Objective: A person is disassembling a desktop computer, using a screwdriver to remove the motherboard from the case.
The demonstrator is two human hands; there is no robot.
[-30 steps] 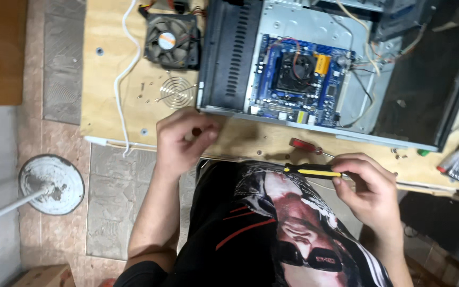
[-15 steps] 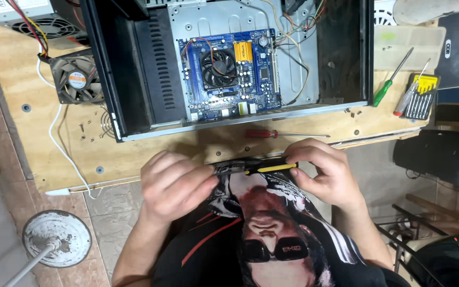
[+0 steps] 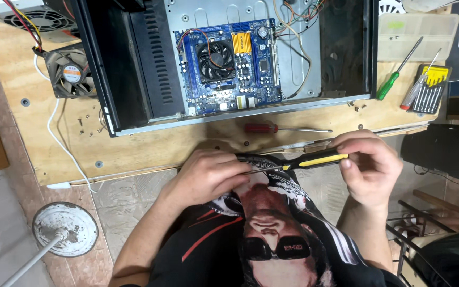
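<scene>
The right hand holds a yellow-and-black screwdriver by the handle, fingers curled over it from above and the thumb under the butt end. The tool lies nearly level, its shaft pointing toward the left hand. The left hand is loosely closed, fingertips pinched around the tip end of the shaft; whether a screw or bit sits between the fingers cannot be told. Both hands hover just off the near edge of the bench, above the person's black printed shirt.

Just beyond the hands, a red-handled screwdriver lies flat on the bench, its shaft pointing to the right. Farther beyond stands an open case with a blue board inside; a black fan is mounted on the board, and loose wires run above it.

Beyond and to the right of the right hand lie a green-handled screwdriver and a black tray of small drivers, near each other. Beyond and to the left of the left hand, a loose fan rests beside the case, with small screws scattered on the bench nearby. A white cable trails across the bench on that side. Below and left of the left hand, a round white base stands on the floor.
</scene>
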